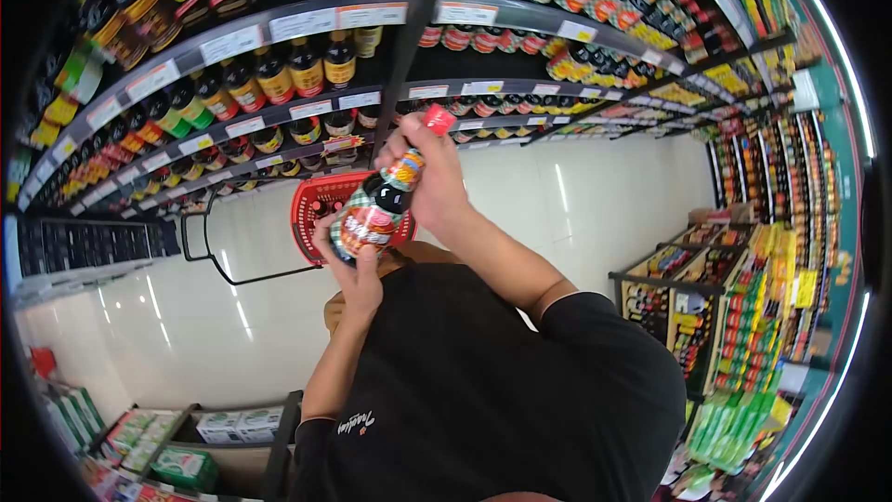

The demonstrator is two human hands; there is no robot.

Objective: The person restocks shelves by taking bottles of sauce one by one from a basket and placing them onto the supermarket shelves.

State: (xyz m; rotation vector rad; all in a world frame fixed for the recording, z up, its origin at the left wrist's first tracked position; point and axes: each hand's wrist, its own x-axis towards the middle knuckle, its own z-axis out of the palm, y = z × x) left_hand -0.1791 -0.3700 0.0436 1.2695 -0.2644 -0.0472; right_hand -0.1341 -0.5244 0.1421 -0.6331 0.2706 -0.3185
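Observation:
A dark glass sauce bottle with a red cap and a green-checked label is held tilted in front of my chest. My left hand supports its base from below, with thumb and fingers curled around the lower part. Around the neck, just below the cap, my right hand is closed. Below the bottle a red shopping basket stands low, partly hidden by the bottle and my hands. What look like a few dark bottles lie inside it.
Ahead, shelves carry many sauce bottles behind price labels. A black metal handle frame reaches out left of the basket. On the right stands a wooden display rack with packaged goods. Boxes sit on a low rack at bottom left.

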